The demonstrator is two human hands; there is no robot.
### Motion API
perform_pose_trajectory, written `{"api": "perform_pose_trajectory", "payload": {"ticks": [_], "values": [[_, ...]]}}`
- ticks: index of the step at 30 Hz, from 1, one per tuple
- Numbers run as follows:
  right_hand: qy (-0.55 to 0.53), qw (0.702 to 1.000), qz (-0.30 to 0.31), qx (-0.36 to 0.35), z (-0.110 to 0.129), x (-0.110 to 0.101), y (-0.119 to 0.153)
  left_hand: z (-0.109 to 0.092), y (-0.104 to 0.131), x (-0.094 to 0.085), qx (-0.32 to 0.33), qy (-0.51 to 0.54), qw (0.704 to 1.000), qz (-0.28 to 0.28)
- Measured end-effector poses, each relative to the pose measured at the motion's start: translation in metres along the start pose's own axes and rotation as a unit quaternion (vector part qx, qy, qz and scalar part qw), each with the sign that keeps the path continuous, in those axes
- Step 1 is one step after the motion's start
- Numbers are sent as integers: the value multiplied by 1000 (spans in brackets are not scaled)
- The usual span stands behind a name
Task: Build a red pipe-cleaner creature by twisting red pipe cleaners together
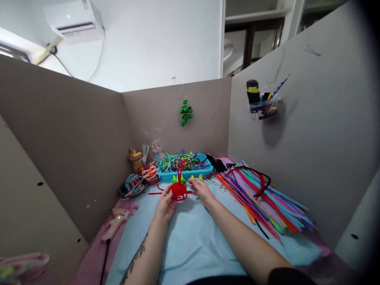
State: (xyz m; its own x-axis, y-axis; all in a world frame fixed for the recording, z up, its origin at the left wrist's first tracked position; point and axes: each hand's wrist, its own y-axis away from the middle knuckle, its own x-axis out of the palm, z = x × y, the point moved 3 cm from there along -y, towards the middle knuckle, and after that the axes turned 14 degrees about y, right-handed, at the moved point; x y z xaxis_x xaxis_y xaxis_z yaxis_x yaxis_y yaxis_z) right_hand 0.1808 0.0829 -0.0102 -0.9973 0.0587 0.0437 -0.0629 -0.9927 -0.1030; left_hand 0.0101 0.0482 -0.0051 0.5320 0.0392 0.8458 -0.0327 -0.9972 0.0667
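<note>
A round red piece of coiled pipe cleaner (179,190) is held above the blue cloth, with red stems standing up from its top and others sticking out to the sides. My left hand (166,204) pinches its left side between thumb and fingers. On the right, my right hand (202,190) is beside it, its fingers closed around the end of a red stem. Small green and yellow pieces (178,179) lie just behind the red piece.
Behind the hands stands a blue tray (185,174) of tangled stems. Colourful pipe cleaners (261,198) spread at right, near scissors (221,187). At left are a dark bowl (132,192) and a pink glue gun (115,225). Grey panels (178,134) enclose the table.
</note>
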Motion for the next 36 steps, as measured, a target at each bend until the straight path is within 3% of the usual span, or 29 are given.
{"api": "perform_pose_trajectory", "payload": {"ticks": [3, 7, 13, 19, 26, 29, 33, 36], "values": [[168, 979, -41, -110, 0, -13, -7, -10, -6, -7, 37, 75, 995, -54], [402, 894, -23, -195, -7, -8, -5, -19, -9, -14, 53, 128, 984, -107], [582, 798, 51, -147, -12, 7, 3, -20, -7, -13, 66, 135, 983, -106], [641, 754, 38, -141, -7, 9, 3, -23, -10, -16, 123, 96, 984, -84], [662, 740, 56, -100, -13, 10, 0, -23, -12, -19, 123, 96, 983, -95], [654, 748, 46, -102, -13, 9, -1, -24, -12, -19, 121, 103, 982, -97], [587, 805, 0, -85, -11, 3, -2, -26, -12, -19, 127, 101, 983, -90], [504, 853, -62, -119, -7, -2, -2, -26, -11, -19, 137, 96, 982, -84]]}}
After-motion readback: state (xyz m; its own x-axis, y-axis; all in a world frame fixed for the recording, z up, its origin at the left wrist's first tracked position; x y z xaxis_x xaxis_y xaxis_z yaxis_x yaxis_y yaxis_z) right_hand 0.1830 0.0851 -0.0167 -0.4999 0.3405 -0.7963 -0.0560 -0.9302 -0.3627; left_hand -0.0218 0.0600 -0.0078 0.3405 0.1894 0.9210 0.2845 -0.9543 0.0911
